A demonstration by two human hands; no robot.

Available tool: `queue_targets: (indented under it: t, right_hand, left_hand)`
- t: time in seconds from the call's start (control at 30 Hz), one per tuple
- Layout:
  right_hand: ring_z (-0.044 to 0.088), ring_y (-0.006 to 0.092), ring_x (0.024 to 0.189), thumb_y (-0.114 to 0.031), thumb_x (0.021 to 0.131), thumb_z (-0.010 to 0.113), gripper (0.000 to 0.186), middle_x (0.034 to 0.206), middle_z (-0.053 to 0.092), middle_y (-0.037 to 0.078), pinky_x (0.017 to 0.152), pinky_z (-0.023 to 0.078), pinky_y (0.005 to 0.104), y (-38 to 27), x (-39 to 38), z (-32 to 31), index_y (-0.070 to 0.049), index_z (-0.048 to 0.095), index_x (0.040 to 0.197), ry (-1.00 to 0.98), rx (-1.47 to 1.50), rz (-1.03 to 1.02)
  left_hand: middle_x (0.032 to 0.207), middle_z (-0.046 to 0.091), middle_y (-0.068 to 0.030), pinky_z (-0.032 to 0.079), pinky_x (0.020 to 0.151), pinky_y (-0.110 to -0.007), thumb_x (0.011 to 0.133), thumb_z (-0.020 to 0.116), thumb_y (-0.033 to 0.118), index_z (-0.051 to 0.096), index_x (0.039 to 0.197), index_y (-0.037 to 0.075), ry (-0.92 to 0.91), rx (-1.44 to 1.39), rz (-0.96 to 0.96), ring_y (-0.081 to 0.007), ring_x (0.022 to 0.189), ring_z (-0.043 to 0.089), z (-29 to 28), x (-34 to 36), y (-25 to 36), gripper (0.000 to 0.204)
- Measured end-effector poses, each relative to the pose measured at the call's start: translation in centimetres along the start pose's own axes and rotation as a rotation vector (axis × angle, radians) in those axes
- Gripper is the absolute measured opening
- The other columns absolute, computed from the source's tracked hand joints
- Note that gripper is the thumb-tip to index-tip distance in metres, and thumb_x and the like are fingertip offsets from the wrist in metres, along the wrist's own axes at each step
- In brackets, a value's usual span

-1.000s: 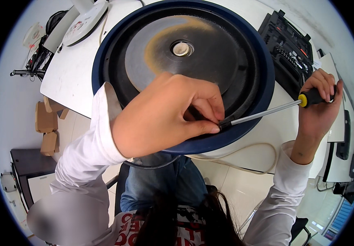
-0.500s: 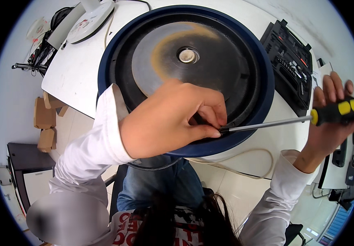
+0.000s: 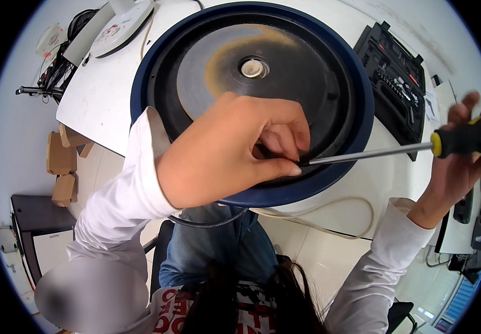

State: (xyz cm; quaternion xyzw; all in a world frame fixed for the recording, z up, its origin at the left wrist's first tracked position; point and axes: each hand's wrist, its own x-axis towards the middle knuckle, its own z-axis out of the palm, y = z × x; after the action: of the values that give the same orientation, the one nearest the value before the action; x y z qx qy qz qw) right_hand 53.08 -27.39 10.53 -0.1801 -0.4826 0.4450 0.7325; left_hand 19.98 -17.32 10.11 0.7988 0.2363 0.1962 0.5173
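Finding a white table [image 3: 98, 108] across the upper and middle view, with edges bowed toward the rim. Note on it, at the near side, a large round unit [image 3: 365, 100] with dark interior and broad blue rim, recess facing up. Observe within that recess a grey disc [image 3: 285, 72] with a curved yellowish-brown stain on its face. Log just right of the unit, on the tabletop, an open black tool case [image 3: 394, 114] with metal pieces in its slots. List brown cardboard boxes [image 3: 61, 153] beyond the table's left side, at a lower level, and a white round base [image 3: 123, 28] at the upper left of the tabletop. Trace a pale cord [image 3: 372, 214] in a loop below the unit. Identify a screwdriver [image 3: 402, 150] with steel shaft and black-and-yellow handle, slanting slightly upward to the right across the unit's rim, with its tip over the near right part of the recess. Report the left hand [image 3: 232, 145] over the unit's near part, with thumb and fingertips set narrow around the shaft's end. Report the right hand [image 3: 455, 172] out to the right, behind the screwdriver handle, with fingers apart and blurred; cannot tell the firmness of grip. Record at the centre of the disc a pale round piece [image 3: 252, 68], seated in a dark-edged hole. Register between the left fingertips, at the screwdriver's tip, a small dark part [image 3: 304, 163], mostly hidden.
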Motion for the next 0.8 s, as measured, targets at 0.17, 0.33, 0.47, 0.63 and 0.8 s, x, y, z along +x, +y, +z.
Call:
queue_targets:
  t: [0.17,0.33,0.47,0.63,0.8]
  right_hand:
    - [0.049,0.0401,0.121,-0.043,0.088,0.061,0.080,0.146,0.028,0.022,0.100,0.045,0.0458,0.3,1.0,-0.6,-0.011,0.018,0.147,-0.051,-0.219,0.016]
    - [0.048,0.0404,0.123,-0.033,0.095,0.051,0.067,0.144,0.032,0.024,0.100,0.046,0.0448,1.2,0.9,0.0,-0.006,0.017,0.147,-0.094,-0.225,-0.016]
    - [0.045,0.0407,0.124,-0.030,0.099,0.043,0.057,0.144,0.030,0.025,0.099,0.047,0.0437,1.6,0.7,0.8,-0.003,0.021,0.145,0.090,-0.412,-0.064]
    - [0.046,0.0408,0.124,-0.030,0.100,0.042,0.057,0.143,0.031,0.026,0.099,0.047,0.0435,1.7,1.0,0.8,-0.001,0.022,0.144,0.124,-0.361,-0.061]
    - [0.047,0.0382,0.123,-0.030,0.099,0.044,0.058,0.142,0.033,0.026,0.101,0.046,0.0414,1.4,0.7,0.2,0.000,0.022,0.144,0.095,-0.307,-0.071]
  left_hand:
    - [0.073,0.068,-0.0104,0.053,0.062,-0.025,0.072,0.071,-0.004,0.058,0.086,-0.002,0.015,0.022,0.024,-0.0182,0.070,0.068,0.0,0.0,-0.1,0.019]
    - [0.075,0.068,-0.0108,0.054,0.062,-0.026,0.073,0.072,-0.002,0.058,0.089,-0.001,0.003,0.027,0.047,-0.0186,0.070,0.068,-0.1,0.0,-0.2,0.021]
    - [0.080,0.068,-0.0116,0.054,0.063,-0.026,0.073,0.072,0.000,0.056,0.094,-0.001,0.022,0.000,0.049,-0.0193,0.072,0.068,0.1,0.1,-0.3,0.026]
    - [0.083,0.068,-0.0122,0.055,0.063,-0.027,0.073,0.072,0.000,0.055,0.096,-0.001,-0.008,-0.027,0.005,-0.0197,0.073,0.068,0.0,0.1,-0.2,0.029]
    - [0.083,0.067,-0.0117,0.055,0.061,-0.027,0.074,0.072,-0.001,0.055,0.096,-0.001,-0.008,-0.076,-0.008,-0.0193,0.075,0.068,0.0,-0.1,-0.1,0.028]
